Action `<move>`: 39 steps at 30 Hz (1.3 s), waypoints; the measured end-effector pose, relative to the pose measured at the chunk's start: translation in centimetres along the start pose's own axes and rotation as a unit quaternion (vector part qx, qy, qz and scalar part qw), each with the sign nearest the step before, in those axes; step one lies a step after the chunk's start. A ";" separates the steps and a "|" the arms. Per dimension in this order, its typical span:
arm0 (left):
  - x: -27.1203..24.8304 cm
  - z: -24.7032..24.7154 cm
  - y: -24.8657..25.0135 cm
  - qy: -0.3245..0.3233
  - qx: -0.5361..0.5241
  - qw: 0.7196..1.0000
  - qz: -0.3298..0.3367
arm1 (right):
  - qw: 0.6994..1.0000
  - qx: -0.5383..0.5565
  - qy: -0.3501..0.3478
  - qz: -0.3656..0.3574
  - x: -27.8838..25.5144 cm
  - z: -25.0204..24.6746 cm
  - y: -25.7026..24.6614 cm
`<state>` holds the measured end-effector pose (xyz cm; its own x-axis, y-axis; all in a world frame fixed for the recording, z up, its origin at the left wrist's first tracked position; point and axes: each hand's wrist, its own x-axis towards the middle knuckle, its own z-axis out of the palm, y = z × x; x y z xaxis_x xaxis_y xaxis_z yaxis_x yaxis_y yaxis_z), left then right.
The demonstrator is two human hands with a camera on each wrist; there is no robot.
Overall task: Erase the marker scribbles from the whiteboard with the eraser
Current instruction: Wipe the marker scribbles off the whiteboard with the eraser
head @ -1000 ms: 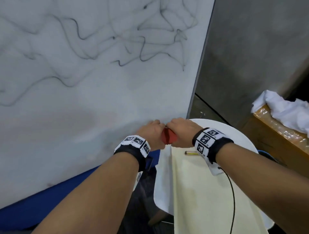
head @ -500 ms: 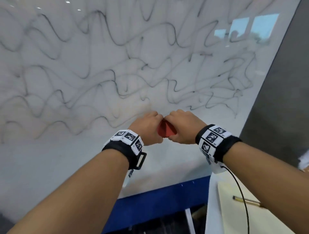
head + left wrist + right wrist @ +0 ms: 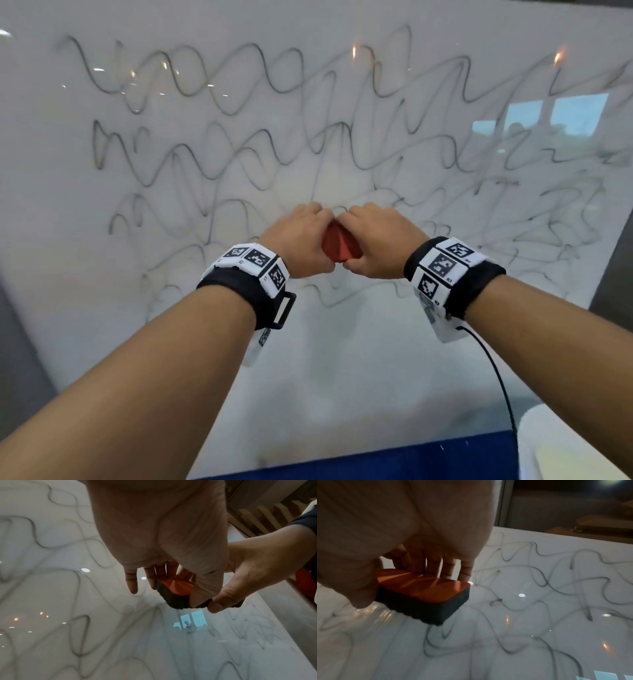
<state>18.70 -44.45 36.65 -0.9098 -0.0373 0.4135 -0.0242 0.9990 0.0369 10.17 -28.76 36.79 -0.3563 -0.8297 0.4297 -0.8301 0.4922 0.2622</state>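
Note:
The whiteboard [image 3: 342,359] fills the head view, with grey wavy marker scribbles [image 3: 239,157] across its upper two thirds. Both hands meet at its middle and hold a red-backed eraser [image 3: 340,247] between them. My left hand [image 3: 303,238] grips its left end and my right hand [image 3: 375,240] its right end, fingers curled over the top. In the right wrist view the eraser [image 3: 423,588] shows its dark felt side [image 3: 419,608] turned toward the board and very near it; contact cannot be told. In the left wrist view both thumbs pinch the eraser [image 3: 176,588].
A blue strip [image 3: 376,457] runs under the board's lower edge. A white round table [image 3: 565,445] shows at the bottom right, with a black cable [image 3: 496,370] hanging from my right wrist. Grey wall [image 3: 613,274] lies past the board's right edge.
Both hands have carried the eraser up and left, from the board's lower right corner into the middle of the scribbles. The grip on it is the same.

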 end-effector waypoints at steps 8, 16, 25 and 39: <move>-1.7 -6.6 -3.3 0.082 0.069 0.993 -0.050 | 0.995 -0.034 0.084 -0.041 5.3 -4.3 -3.0; -3.7 -10.2 -6.5 0.127 0.111 0.980 -0.106 | 0.987 -0.028 0.135 -0.087 9.7 -6.4 -5.9; -4.3 -12.8 -12.1 0.170 0.129 0.972 -0.099 | 0.981 -0.026 0.170 -0.088 14.6 -7.7 -9.3; -7.0 -18.6 -24.1 0.296 0.176 0.927 -0.146 | 0.963 -0.069 0.254 -0.057 23.1 -10.8 -15.0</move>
<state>33.34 -68.68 49.83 -0.4588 -0.2091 0.8636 -0.4618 0.8865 -0.0307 19.01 -52.47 52.08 0.0195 -0.6623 0.7490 -0.7741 0.4641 0.4305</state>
